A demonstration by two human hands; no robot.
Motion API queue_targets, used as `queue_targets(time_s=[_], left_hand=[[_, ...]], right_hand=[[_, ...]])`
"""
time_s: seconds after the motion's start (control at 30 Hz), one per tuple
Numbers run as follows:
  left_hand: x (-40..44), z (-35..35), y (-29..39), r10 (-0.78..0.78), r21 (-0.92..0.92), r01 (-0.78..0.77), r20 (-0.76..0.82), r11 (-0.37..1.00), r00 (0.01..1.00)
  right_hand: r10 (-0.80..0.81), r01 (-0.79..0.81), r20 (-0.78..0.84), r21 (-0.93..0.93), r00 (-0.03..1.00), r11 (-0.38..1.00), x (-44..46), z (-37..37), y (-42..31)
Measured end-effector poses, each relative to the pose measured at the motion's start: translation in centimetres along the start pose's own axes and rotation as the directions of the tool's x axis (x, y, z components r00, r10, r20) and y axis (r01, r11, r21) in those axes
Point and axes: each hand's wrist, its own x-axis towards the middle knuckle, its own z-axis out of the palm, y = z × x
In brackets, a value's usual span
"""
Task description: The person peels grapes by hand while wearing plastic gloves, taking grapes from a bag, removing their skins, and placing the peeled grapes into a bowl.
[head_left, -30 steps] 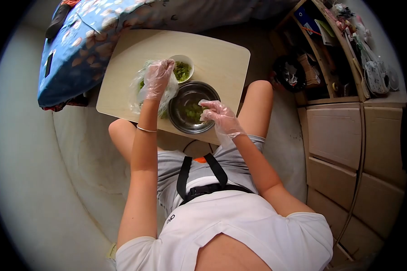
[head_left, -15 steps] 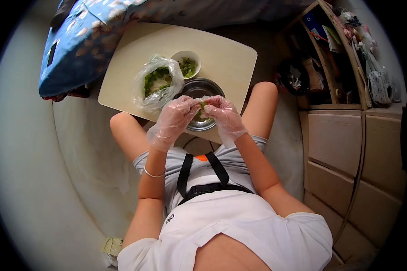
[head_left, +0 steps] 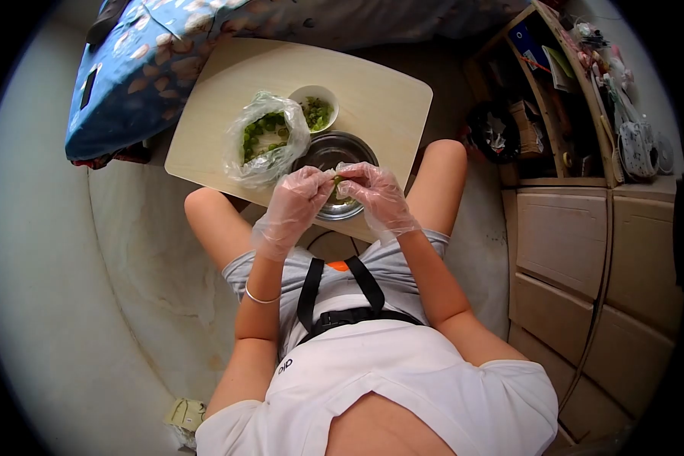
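One small green piece (head_left: 337,181) is up between the fingertips, above the near part of the steel bowl (head_left: 334,140). Both hands wear loose clear gloves. The left hand (head_left: 297,199) has its thumb and fingers drawn together against the piece, and the right hand (head_left: 375,196) meets it from the other side, fingers bent and tips nearly closed on it; which hand bears more of the grip I cannot tell.

To work it well, I would pinch lightly, since something this small could slip or crush, steady it with one hand and let the other do the fine work. Baggy glove tips may get caught in the pinch, so keep the plastic smooth. Staying over the bowl should let loose bits drop onto the green bits (head_left: 345,202) inside.

Just left of the bowl, an open plastic bag (head_left: 239,169) holds more green pieces; on the far side, a white bowl (head_left: 299,96) holds others. All three rest on the pale table (head_left: 376,87).
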Motion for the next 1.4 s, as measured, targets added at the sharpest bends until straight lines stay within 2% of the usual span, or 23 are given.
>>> queue_targets(time_s=[0.13,0.2,0.37,0.43,0.6,0.73,0.87,1.07,1.13,1.17,1.23,1.27,1.3,1.33,1.37,1.4], left_hand=[[-0.2,0.4,-0.1,0.013,0.057,-0.012,-0.017,0.998,1.0],[-0.2,0.5,0.0,0.039,0.069,-0.035,-0.061,0.997,0.997],[-0.2,0.8,-0.3,0.047,0.087,-0.042,-0.058,0.995,0.997],[-0.3,1.0,-0.3,0.046,0.083,-0.041,-0.061,0.996,0.997],[-0.1,0.9,-0.2,0.101,0.205,-0.084,-0.072,0.975,0.992],[-0.1,0.7,0.1,0.069,0.21,-0.059,-0.04,0.976,0.997],[-0.2,1.2,-0.2,0.081,0.184,-0.065,-0.08,0.981,0.993],[-0.5,1.4,-0.5,0.058,0.142,-0.043,-0.106,0.989,0.993],[-0.5,1.5,-0.5,0.033,0.103,-0.021,-0.114,0.994,0.993],[-0.6,1.5,-0.4,0.017,0.116,-0.001,-0.136,0.993,0.991],[-0.7,1.7,-0.4,0.001,0.131,0.02,-0.157,0.991,0.988],[-0.9,2.0,-0.6,-0.011,0.181,0.044,-0.178,0.983,0.984],[-0.8,2.2,-0.6,-0.022,0.229,0.069,-0.199,0.971,0.98],[-0.9,2.3,-0.5,-0.023,0.23,0.069,-0.198,0.971,0.98],[-1.0,2.4,-0.3,-0.029,0.256,0.078,-0.19,0.963,0.981],[-1.0,2.5,-0.2,-0.036,0.282,0.087,-0.183,0.955,0.983]], right_hand=[[-0.006,0.006,0.001,-0.097,1.0,0.995,0.1,-0.1,-0.1],[0.003,-0.003,-0.005,-0.099,1.0,0.995,0.1,0.1,-0.3],[0.013,-0.014,-0.003,-0.092,1.0,0.996,0.2,-0.2,0.3],[-0.049,0.047,-0.024,-0.06,0.999,0.997,0.2,-0.2,0.6],[-0.033,0.034,0.006,-0.088,0.999,0.996,0.3,-0.6,0.5],[0.007,-0.006,0.01,-0.08,1.0,0.997,0.3,-0.4,0.0],[-0.02,0.02,0.003,-0.063,1.0,0.998,0.4,-0.4,0.5],[0.044,-0.045,0.017,0.064,0.999,0.997,0.7,-0.9,2.4],[0.095,-0.133,0.112,0.402,0.989,0.906,1.1,-0.9,3.2],[0.095,-0.132,0.112,0.402,0.989,0.906,1.1,-1.0,3.5],[0.089,-0.096,0.039,0.257,0.995,0.962,1.0,-0.3,2.9],[0.09,-0.097,0.039,0.258,0.995,0.961,1.0,0.1,3.0],[-0.06,0.06,-0.006,0.05,0.998,0.997,0.9,0.5,3.0],[-0.215,0.209,-0.018,-0.164,0.977,0.964,0.9,0.8,3.0],[-0.214,0.208,-0.019,-0.163,0.977,0.964,0.9,1.0,2.8],[-0.289,0.273,-0.006,-0.313,0.957,0.91,0.8,1.2,2.1]])
